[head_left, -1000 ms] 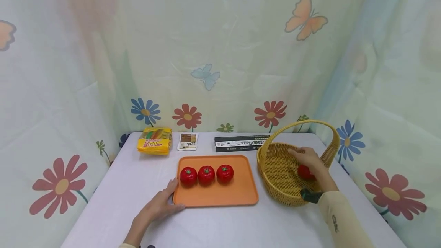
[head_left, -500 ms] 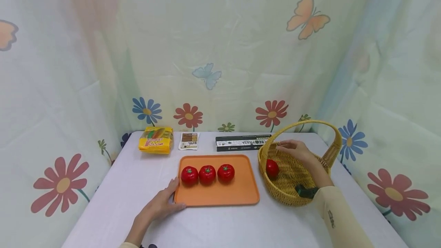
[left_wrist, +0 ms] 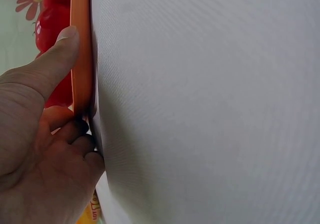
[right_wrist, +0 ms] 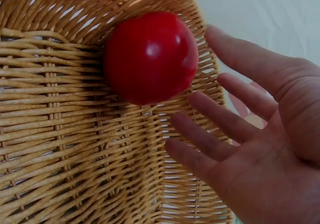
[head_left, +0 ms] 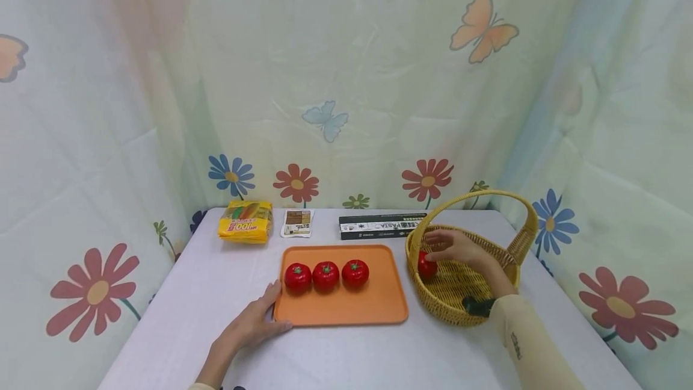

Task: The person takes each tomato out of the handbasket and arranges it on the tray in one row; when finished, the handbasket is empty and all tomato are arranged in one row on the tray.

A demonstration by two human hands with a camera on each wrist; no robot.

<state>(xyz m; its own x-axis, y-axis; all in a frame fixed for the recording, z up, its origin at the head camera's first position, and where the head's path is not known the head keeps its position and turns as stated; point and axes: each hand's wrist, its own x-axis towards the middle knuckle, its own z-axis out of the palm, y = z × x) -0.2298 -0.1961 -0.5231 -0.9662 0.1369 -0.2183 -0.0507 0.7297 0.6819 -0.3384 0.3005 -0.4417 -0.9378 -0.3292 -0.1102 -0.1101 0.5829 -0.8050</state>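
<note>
"Right wrist view: where's the red fruit (right_wrist: 150, 58)?"

"Upper middle of the frame, inside the wicker basket (right_wrist: 60, 134). The right hand (right_wrist: 270, 154) is spread wide, holding nothing."

"And the left hand (head_left: 251, 319)?"

"Lower left in the head view, gripping the orange tray (head_left: 346, 312)."

"Risk?"

"A fingertip nudge could roll that smooth fruit."

In the head view, at four o'clock, the right hand (head_left: 459, 250) covers some of the red fruit (head_left: 425, 268) in the basket (head_left: 452, 316). The basket's handle hides one end of the black box (head_left: 373, 235). The little words on the white packet (head_left: 296, 223) are too small to read. In the left wrist view, at ten o'clock, the orange tray (left_wrist: 82, 78) and the left hand (left_wrist: 45, 144) hide parts of the tomatoes (left_wrist: 50, 28).
</note>
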